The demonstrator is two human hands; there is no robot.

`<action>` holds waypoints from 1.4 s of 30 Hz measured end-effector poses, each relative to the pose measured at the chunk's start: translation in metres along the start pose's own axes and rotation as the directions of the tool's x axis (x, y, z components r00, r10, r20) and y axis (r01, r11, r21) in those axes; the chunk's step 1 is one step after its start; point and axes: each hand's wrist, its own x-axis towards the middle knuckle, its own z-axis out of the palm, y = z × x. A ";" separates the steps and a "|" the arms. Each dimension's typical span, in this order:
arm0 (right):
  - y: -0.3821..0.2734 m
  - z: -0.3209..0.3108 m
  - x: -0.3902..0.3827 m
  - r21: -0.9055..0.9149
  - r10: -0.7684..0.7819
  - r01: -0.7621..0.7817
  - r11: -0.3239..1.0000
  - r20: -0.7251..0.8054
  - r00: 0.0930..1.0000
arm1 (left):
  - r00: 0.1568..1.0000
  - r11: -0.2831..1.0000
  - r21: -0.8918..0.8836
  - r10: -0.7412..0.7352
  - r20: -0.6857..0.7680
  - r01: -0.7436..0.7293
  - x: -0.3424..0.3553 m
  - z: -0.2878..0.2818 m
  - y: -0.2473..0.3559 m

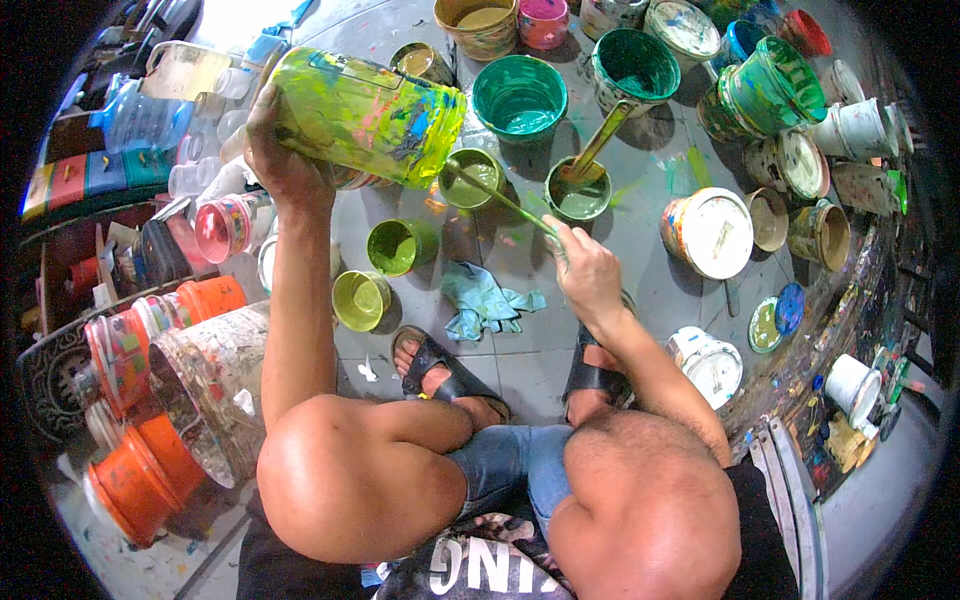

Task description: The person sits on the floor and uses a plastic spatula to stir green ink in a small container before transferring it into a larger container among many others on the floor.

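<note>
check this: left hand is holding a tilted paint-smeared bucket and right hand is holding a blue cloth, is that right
Not quite: the head view shows the right hand holding a thin stick, not the blue cloth. The left hand is holding a tilted paint-smeared bucket.

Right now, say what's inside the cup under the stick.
Olive-green paint shows inside the cup. It hides the bottom, and the stick covers a strip of it.

spreads both bent knees wide, extends the left forearm forward from beside the left knee, grips with the left hand raised, angles the right forearm inward past the right knee, and curls the right hand into a narrow grip with its back turned upward.
</note>
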 end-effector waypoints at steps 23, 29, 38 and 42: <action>0.012 0.015 -0.044 -0.140 -0.094 0.092 0.986 -0.009 0.996 | 0.999 0.999 -0.007 0.036 -0.016 -0.036 0.002 -0.009 0.009; 0.008 -0.009 -0.071 -0.233 -0.035 0.046 0.971 0.054 0.998 | 0.999 0.996 -0.088 0.019 -0.040 -0.022 -0.002 0.001 0.009; -0.008 -0.053 -0.077 -0.235 -0.027 0.049 0.971 0.093 0.995 | 0.998 0.997 -0.070 0.027 -0.054 -0.031 0.000 -0.019 0.008; -0.018 -0.062 -0.063 -0.106 -0.096 0.108 0.988 0.114 0.989 | 0.997 0.998 -0.045 0.044 -0.067 -0.047 0.002 -0.019 0.006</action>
